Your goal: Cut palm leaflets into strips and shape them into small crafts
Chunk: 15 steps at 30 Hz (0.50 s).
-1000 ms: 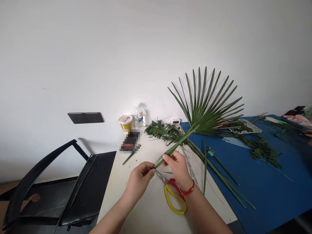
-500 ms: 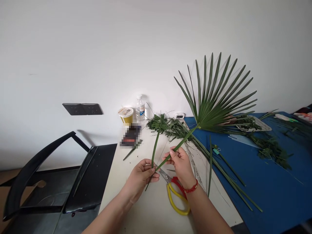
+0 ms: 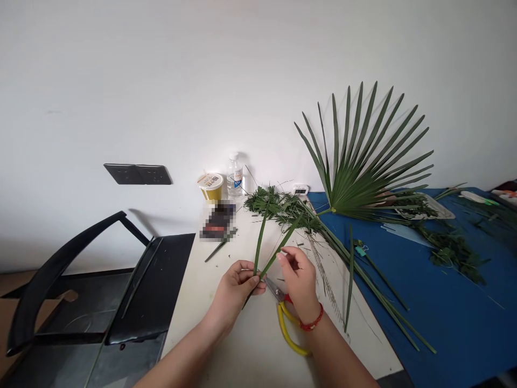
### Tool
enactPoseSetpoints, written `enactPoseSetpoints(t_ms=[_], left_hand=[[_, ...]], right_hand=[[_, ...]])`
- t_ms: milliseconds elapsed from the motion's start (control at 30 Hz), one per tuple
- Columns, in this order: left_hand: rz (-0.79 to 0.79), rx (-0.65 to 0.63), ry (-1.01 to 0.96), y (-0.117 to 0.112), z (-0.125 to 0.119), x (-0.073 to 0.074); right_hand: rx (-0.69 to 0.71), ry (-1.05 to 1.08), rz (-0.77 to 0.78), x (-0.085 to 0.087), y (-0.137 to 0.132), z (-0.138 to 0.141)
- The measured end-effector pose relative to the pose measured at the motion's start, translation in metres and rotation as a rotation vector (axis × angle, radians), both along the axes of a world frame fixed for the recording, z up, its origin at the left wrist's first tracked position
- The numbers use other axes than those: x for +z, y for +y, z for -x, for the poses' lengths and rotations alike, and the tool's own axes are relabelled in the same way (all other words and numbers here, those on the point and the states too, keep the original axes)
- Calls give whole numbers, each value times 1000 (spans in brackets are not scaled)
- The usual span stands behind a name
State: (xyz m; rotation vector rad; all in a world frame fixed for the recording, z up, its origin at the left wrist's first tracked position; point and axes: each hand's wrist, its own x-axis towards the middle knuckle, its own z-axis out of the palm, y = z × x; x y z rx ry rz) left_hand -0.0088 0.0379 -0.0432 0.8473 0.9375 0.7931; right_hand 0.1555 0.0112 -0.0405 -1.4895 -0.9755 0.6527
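Left hand [image 3: 235, 291] pinching two palm strips [image 3: 260, 242], right hand [image 3: 297, 283] right beside them, can't tell if it's gripping, just above red-and-yellow scissors [image 3: 287, 334].

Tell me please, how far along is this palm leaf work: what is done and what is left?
Done: a heap of cut greens lies on the white table. In hand: the left hand pinches two green strips, and the right hand is close beside them. Left: the palm fan has many blades on it, long stems lie nearby, and the scissors lie by the hands.
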Motion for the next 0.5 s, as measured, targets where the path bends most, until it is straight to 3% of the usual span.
enactPoseSetpoints(t_ms=[233, 333, 500], left_hand=[[-87, -88, 63, -1, -1, -2], [-195, -175, 111, 2, 2, -5], [-427, -276, 436, 4, 7, -4]], right_hand=[[259, 175, 43, -1, -1, 16], [284, 212, -14, -2, -4, 18], [265, 293, -96, 0, -7, 12]])
